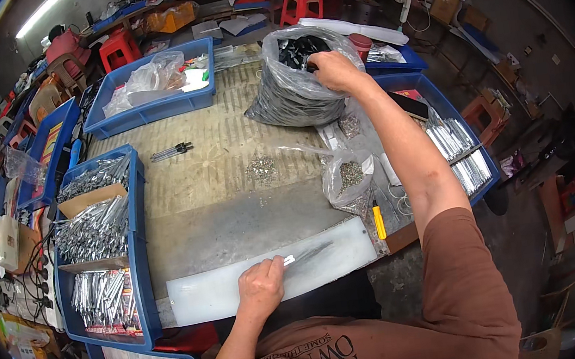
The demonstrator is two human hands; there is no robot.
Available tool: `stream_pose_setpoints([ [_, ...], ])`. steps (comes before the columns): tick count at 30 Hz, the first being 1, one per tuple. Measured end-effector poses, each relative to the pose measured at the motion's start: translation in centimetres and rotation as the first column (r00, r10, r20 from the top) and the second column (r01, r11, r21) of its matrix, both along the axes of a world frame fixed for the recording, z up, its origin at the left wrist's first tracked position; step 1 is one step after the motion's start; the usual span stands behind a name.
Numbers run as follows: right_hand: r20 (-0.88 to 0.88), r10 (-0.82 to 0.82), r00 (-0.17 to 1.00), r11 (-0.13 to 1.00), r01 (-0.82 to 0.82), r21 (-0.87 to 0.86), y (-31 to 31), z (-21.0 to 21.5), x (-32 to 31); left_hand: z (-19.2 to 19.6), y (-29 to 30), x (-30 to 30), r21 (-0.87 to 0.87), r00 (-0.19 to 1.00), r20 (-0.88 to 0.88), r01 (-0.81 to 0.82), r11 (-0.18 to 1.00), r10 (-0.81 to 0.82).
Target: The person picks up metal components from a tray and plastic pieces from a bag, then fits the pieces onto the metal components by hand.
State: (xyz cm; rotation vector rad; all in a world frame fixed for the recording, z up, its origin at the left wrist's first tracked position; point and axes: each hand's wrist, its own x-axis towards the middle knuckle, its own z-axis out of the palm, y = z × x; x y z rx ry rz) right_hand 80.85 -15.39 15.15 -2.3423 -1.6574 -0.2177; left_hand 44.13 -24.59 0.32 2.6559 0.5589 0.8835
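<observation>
My left hand is closed near the front edge of the table, over a whitish sheet. The bright end of a slim silver metal piece sticks out between its thumb and fingers; the rest is hidden in the fist. Farther away, my right hand reaches into the top of a large clear plastic bag full of small black parts. Its fingers are bent together among them, and what they pinch is hidden. A smaller bag of tiny metal bits lies below my right forearm.
At left a divided blue tray holds many slim metal pieces. Loose bits and a few dark-ended rods lie mid-table. A yellow-handled screwdriver is at the right edge. Blue trays stand back left and right.
</observation>
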Motion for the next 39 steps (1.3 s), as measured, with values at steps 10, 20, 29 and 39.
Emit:
stream_pose_setpoints([
  [10,-0.145,0.138,0.98,0.916,-0.071,0.394,-3.8,1.0,-2.1,0.2,-0.1,-0.2,0.008,1.0,0.013,0.015,1.0,-0.016],
  [20,-0.899,0.371,0.232,0.927,-0.039,0.373,-14.0,-4.1,-15.1,0.7,-0.3,-0.7,-0.059,0.99,0.143,0.006,0.998,0.002],
  [29,-0.937,0.337,0.088,0.927,-0.207,0.314,-18.1,-8.1,-19.3,2.7,-0.8,-1.6,-0.031,0.985,0.171,-0.016,0.999,0.021],
  [39,-0.929,0.306,0.208,0.936,-0.242,0.254,-19.9,-9.6,-20.9,2.6,-1.7,-1.9,0.014,0.982,0.186,0.013,1.0,-0.015],
])
